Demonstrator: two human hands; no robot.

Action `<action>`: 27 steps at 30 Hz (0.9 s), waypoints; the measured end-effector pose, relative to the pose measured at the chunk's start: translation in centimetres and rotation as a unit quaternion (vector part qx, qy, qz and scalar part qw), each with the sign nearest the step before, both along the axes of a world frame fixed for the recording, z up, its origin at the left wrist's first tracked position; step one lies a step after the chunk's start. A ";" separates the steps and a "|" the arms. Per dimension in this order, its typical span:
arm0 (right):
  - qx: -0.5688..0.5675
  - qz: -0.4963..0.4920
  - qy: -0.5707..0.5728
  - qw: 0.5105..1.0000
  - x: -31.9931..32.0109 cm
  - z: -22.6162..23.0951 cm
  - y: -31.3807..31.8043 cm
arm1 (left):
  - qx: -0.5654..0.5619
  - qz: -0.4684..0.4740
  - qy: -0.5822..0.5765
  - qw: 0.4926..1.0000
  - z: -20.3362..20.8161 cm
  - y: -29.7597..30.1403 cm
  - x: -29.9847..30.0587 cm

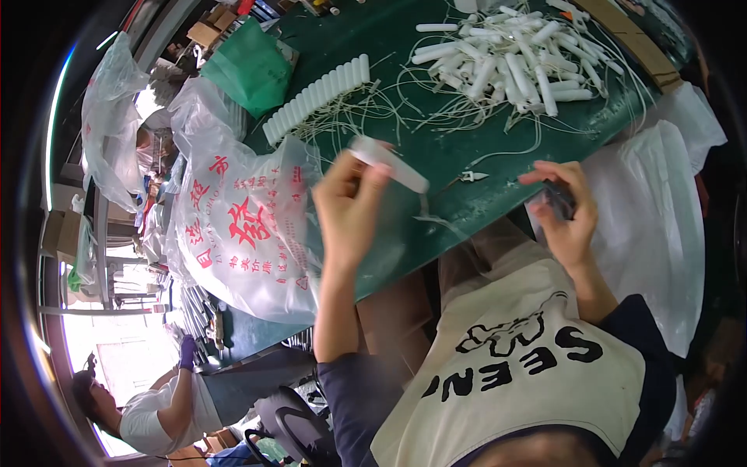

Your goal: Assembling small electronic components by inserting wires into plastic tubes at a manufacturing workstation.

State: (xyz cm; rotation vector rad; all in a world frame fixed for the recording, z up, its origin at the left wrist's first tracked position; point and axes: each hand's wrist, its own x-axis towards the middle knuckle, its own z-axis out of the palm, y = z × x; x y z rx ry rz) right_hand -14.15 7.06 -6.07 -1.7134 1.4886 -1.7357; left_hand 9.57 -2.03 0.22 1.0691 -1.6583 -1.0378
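One white, blunt-ended plastic tube [389, 165] is up off the dark green tabletop [362, 35], pinched between the thumb and fingers of the left hand [348, 194]; a blurred pale strand hangs near its lower end. The right hand [566, 206] has its fingers bent and its thumb apart, its grip partly curled around a dark shape too blurred to identify; whether it is firmly held, I cannot tell.

Judging by the layout, the work is partway along. A neat slanting row of white tubes [317, 95] lies side by side, their thin wires trailing toward the person, and looks finished with. Far more remain in the loose, tangled heap of white wired tubes [510, 66] at the far right, apparently not dealt with. The raised tube belongs to neither group now. A small white pointed piece [472, 177] lies between the hands, near the tabletop's edge.
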 end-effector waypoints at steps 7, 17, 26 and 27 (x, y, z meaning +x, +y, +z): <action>0.009 -0.013 0.021 1.000 -2.3 -2.9 -1.6 | -0.029 0.125 -0.136 0.982 4.8 -11.6 7.9; 0.013 -0.050 0.039 0.998 -3.0 -3.0 -4.0 | -0.068 0.280 -0.526 0.800 -2.3 -27.5 15.2; 0.049 -0.056 0.026 0.997 -3.1 -3.9 -4.4 | -0.031 0.375 -0.578 0.724 -5.5 -30.7 17.9; 0.050 -0.058 0.027 0.997 -3.1 -3.8 -4.3 | -0.022 0.378 -0.574 0.726 -5.7 -30.8 18.0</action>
